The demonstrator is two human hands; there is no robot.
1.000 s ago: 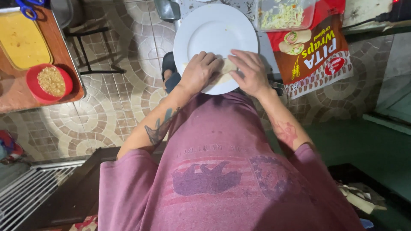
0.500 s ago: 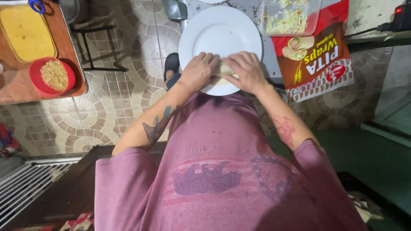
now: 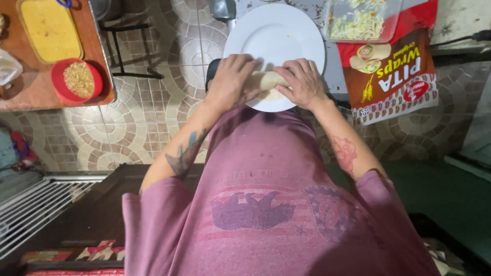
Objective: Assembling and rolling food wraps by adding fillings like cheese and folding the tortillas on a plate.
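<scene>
Patterned tile floor (image 3: 138, 128) fills most of the view, w/ a grey counter edge at top right. Fingers of the left hand (image 3: 232, 82) are curled down over the left end of a pale rolled wrap (image 3: 268, 80), gripping it; fingers of the right hand (image 3: 304, 82) are curled over the right end the same way, so both hands are closed on the wrap w/ only its middle showing between them. Wrap lies crosswise at the near edge of a round white plate (image 3: 279, 36), whose far part is bare. Both forearms carry tattoos & run back to a faded purple-pink T-shirt (image 3: 255, 214) w/ a dark animal print, seen from above. Just right of the plate, touching or nearly so, lies a red & brown flatbread package (image 3: 394, 76); a clear tub of shredded salad (image 3: 363, 20) sits on its top end. A dark metal object at the plate's top left is too cut off to tell. Well apart at upper left, a brown wooden table (image 3: 30, 92) holds a red bowl of tan grains (image 3: 76, 81) & a clear rectangular container of yellow sauce (image 3: 50, 28), side by side. White wire rack (image 3: 30, 209) at lower left.
</scene>
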